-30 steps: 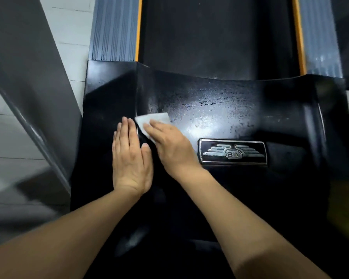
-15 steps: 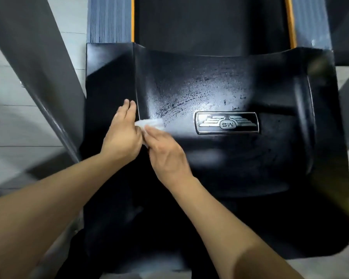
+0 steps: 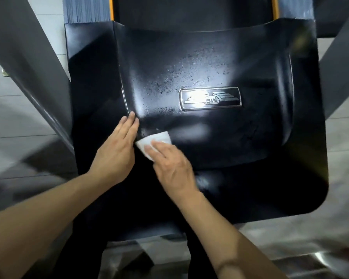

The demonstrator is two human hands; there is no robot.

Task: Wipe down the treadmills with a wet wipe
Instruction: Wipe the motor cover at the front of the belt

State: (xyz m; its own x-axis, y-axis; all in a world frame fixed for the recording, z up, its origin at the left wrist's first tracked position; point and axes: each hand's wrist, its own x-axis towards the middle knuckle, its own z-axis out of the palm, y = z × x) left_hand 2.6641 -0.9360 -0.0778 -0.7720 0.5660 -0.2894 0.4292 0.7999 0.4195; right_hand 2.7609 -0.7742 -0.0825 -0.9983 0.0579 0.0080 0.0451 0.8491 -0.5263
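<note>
Wipe [image 3: 153, 140] is sliding lower down the black cover [image 3: 230, 137] under the flat-fingered right hand [image 3: 172, 167], leaving dust above; left hand [image 3: 117, 147] is resting flat, holding nothing.

head view, close, facing down

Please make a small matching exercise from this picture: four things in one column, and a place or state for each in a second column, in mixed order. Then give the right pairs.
1. wipe
2. badge
3. left hand
4. right hand

A. lies flat on the cover's left side
B. white, partly under fingers
C. presses down on the wipe
D. silver-framed, at the cover's middle

Pairs: 1-B, 2-D, 3-A, 4-C
</note>
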